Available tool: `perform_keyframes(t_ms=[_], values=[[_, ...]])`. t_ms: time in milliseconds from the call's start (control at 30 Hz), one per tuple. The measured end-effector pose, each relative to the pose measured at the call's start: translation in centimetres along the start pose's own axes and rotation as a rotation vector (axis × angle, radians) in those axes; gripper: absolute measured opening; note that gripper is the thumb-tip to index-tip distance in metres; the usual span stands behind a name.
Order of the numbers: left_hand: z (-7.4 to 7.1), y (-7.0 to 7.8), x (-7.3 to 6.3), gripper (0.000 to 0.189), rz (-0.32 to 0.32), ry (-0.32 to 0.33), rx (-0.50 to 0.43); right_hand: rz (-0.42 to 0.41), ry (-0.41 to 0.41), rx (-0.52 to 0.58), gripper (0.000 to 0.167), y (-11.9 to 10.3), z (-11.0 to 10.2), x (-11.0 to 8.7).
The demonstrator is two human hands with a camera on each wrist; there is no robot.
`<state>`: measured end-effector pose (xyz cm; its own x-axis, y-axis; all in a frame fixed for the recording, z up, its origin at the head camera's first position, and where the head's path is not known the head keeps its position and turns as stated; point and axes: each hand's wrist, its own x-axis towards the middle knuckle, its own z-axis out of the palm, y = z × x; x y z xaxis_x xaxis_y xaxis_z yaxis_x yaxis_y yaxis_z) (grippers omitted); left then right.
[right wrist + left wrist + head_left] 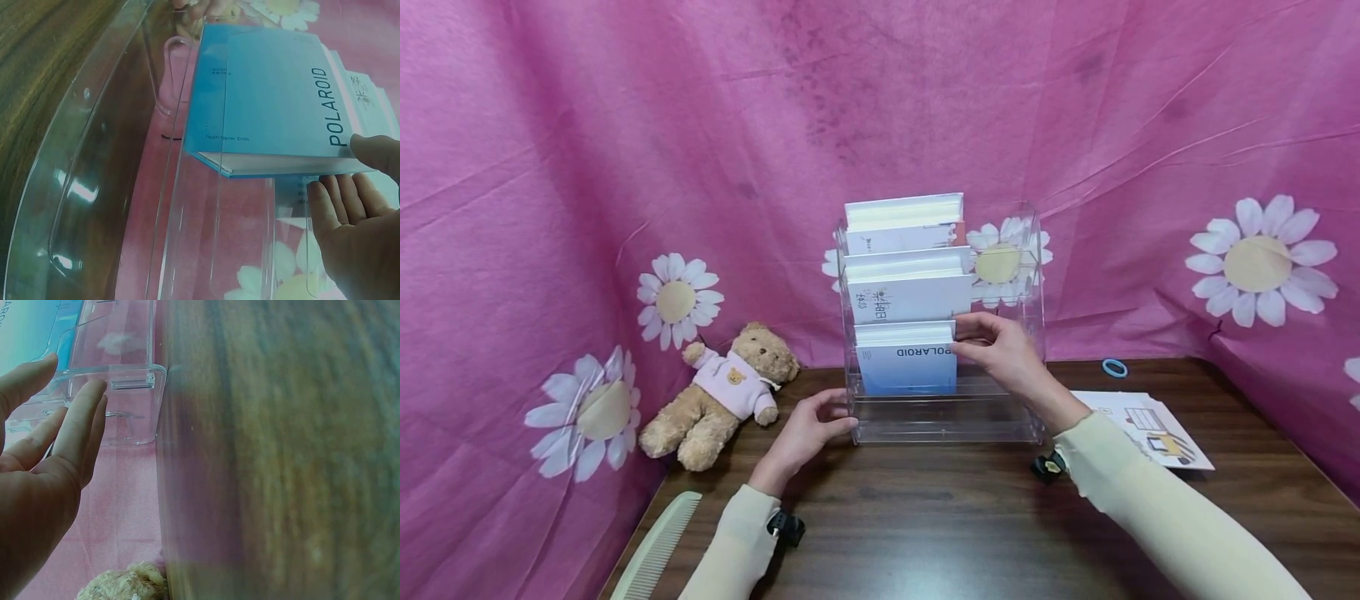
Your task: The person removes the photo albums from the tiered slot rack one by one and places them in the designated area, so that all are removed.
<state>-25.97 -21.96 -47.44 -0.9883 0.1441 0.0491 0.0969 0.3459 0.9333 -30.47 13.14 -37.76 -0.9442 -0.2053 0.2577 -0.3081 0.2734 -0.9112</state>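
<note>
A clear acrylic tiered rack (917, 432) stands upright on the table, holding white-edged books in stepped tiers. In its lower tier is a blue book (906, 373) lettered POLAROID, whose letters appear upside down in the head view. My right hand (1006, 357) pinches this book at its upper right corner. In the right wrist view the thumb (375, 153) lies on the blue cover, and the fingers are behind it. At the rack's lower left side is my left hand (805, 435), its fingers (78, 425) extended along the clear side wall. Behind the blue book stand white books (913, 298) with dark characters.
A teddy bear (722, 396) in a pink top leans at the left back. Nearer on that side lies a pale green comb (658, 546). Printed white cards (1150, 429) and a blue ring (1115, 367) lie right of the rack. Pink flowered cloth (1120, 167) hangs behind.
</note>
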Motion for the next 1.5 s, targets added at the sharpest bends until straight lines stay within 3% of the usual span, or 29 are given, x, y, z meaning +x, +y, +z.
perform_keyframes(t_ms=[567, 1500], values=[[-0.03, 0.22, 0.1, 0.053, 0.003, 0.003, 0.011, 0.028, 0.007, -0.007, 0.045, 0.18, 0.53, 0.22], [-0.07, -0.22, 0.08, 0.053, 0.011, -0.01, -0.005, -0.001, 0.016, -0.002, 0.032, 0.32, 0.66, 0.11]])
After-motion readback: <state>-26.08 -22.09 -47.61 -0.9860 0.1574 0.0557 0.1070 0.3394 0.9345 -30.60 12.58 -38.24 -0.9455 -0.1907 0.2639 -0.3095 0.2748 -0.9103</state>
